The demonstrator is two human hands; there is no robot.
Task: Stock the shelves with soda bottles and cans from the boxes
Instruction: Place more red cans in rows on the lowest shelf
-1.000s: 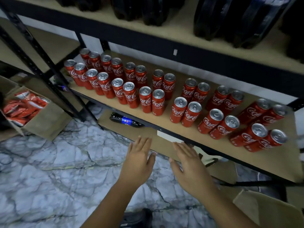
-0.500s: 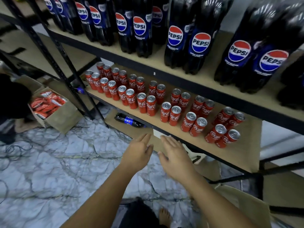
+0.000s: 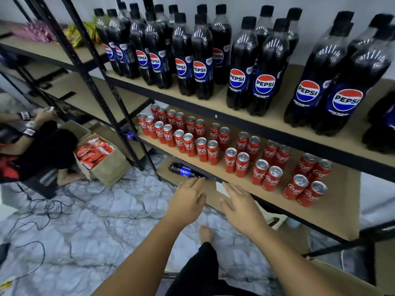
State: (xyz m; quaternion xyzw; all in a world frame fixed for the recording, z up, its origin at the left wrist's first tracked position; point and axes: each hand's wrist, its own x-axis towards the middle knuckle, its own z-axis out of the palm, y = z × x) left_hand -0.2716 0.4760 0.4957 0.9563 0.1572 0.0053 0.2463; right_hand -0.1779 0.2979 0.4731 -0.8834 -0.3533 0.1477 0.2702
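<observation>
Several red Coca-Cola cans (image 3: 230,152) stand in pairs along the middle shelf (image 3: 337,212). Several dark Pepsi bottles (image 3: 241,67) stand upright on the shelf above (image 3: 213,103). One Pepsi bottle (image 3: 186,170) lies on its side on the lowest shelf. My left hand (image 3: 188,201) and my right hand (image 3: 242,207) hover side by side in front of the middle shelf's edge, fingers straight, holding nothing. The left fingertips are close to the lying bottle.
An open cardboard box (image 3: 104,159) of red packets sits on the marbled floor (image 3: 85,221) at left, beside another person (image 3: 40,150) crouching. Cables (image 3: 49,208) trail over the floor. A cardboard box edge (image 3: 342,274) shows at lower right. My foot (image 3: 205,233) is below.
The view has pulled back and tilted up, bringing the Pepsi bottle shelf and the crouching person into sight. Both hands stay empty and flat near the middle shelf's edge.
</observation>
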